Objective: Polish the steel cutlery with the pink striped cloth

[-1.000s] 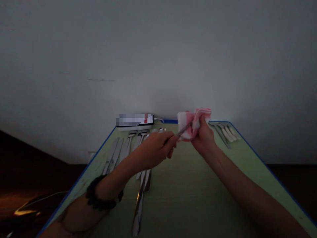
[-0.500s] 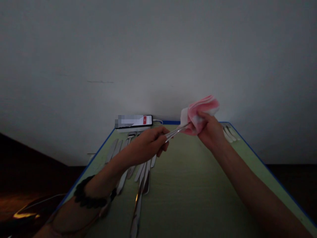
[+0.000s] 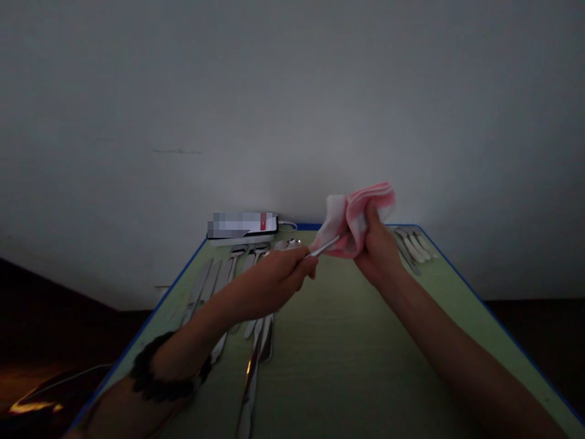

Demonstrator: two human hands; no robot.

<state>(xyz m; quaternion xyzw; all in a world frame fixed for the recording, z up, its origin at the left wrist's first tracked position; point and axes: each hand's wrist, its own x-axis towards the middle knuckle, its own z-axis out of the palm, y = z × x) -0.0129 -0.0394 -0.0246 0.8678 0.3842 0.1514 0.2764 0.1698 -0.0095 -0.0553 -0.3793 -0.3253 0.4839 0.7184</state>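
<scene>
My left hand (image 3: 278,274) is closed around one end of a slim piece of metal cutlery (image 3: 326,246). That item's far end is covered, so whether it is a knife, fork or spoon I cannot tell. A folded pink and white cloth (image 3: 359,219) wraps the far end, pinched by my right hand (image 3: 382,247). Both hands are above the table. Beneath and beside my left arm lie several metal knives (image 3: 200,286), forks (image 3: 237,251) and a spoon (image 3: 294,242), partly hidden by the arm. A long shiny utensil (image 3: 249,378) points toward me.
A phone (image 3: 262,224) leans at the table's back left, with a white cable (image 3: 287,225) beside it. Several pieces of cutlery (image 3: 414,244) lie at the back right. Blue edging borders the pale green table (image 3: 347,341), which stands against a grey wall (image 3: 292,110).
The cloth and my right hand have shifted slightly left and down. The cloth has opened out toward my left hand, and less bare metal shows between the hands.
</scene>
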